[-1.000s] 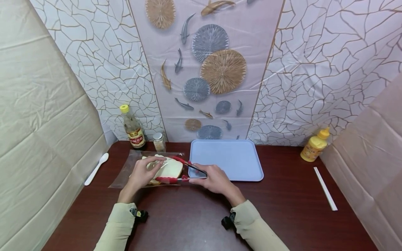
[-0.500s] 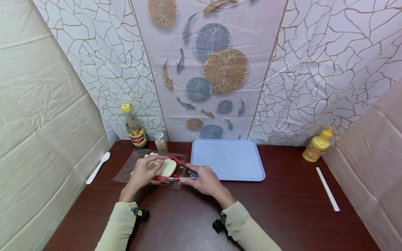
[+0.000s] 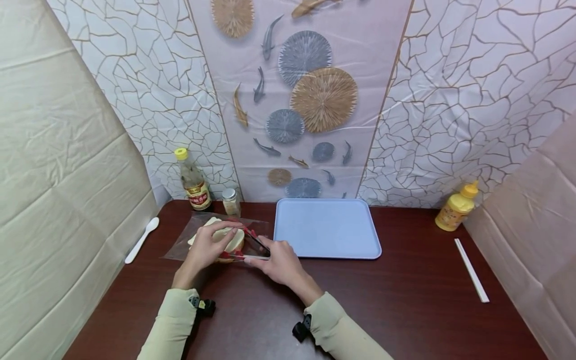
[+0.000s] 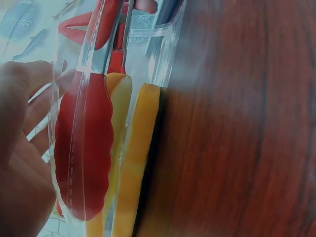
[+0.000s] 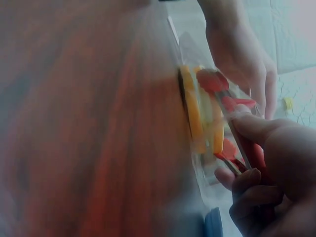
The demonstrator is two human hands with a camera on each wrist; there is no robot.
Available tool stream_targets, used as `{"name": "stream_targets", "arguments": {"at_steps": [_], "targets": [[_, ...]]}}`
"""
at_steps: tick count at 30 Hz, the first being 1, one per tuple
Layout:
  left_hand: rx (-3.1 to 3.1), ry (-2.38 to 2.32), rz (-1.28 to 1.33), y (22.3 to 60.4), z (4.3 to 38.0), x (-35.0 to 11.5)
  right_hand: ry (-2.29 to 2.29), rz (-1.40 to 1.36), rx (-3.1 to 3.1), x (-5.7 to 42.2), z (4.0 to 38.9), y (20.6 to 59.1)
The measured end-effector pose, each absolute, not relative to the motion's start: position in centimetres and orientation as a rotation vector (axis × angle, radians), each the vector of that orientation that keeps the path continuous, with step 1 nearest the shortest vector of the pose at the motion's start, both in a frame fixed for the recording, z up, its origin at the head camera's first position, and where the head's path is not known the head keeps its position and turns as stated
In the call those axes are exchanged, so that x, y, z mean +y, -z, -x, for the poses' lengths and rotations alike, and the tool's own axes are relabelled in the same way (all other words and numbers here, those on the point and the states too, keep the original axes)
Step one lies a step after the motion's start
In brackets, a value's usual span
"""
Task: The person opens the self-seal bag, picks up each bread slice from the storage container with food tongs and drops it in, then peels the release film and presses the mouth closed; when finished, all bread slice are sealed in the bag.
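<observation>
My left hand (image 3: 208, 245) pinches the upper side of a clear plastic bag (image 3: 182, 243), holding it raised at the left of the table. Inside the bag are bread slices (image 4: 140, 158) with brown crusts, stacked flat. My right hand (image 3: 281, 262) grips a pair of tongs (image 4: 84, 143) with red scalloped tips and metal arms. Those tips reach into the bag, spread to either side of the upper slice (image 3: 236, 241). In the left wrist view one tip shows through the plastic, beside the crust. The lower slice lies on the table side of the stack.
Right of the bag lies a light blue tray (image 3: 326, 227). Behind the bag stand a yellow-capped sauce bottle (image 3: 195, 185) and a small jar (image 3: 231, 202). A white spoon (image 3: 141, 241) is at far left. A yellow squeeze bottle (image 3: 456, 207) and white chopsticks (image 3: 471, 270) are at right.
My right hand has moved left with the tongs, pushing them and the upper slice deeper into the bag. The left hand keeps its hold on the bag with hardly any movement.
</observation>
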State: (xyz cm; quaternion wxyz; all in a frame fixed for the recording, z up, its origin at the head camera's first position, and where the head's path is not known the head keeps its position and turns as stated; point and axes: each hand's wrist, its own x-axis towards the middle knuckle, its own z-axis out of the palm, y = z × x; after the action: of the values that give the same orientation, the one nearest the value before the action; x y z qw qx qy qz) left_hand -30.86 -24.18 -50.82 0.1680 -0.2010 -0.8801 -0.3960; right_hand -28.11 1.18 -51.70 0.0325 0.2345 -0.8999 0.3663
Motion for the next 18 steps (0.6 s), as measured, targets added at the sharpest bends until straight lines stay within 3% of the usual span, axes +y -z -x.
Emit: {"name": "stream_targets", "arguments": {"at_steps": [18], "targets": [[-2.508,1.098,0.603,50.9,30.8,-24.0,-1.116,-0.719,-2.815,2.0,28.1,51.5]]}}
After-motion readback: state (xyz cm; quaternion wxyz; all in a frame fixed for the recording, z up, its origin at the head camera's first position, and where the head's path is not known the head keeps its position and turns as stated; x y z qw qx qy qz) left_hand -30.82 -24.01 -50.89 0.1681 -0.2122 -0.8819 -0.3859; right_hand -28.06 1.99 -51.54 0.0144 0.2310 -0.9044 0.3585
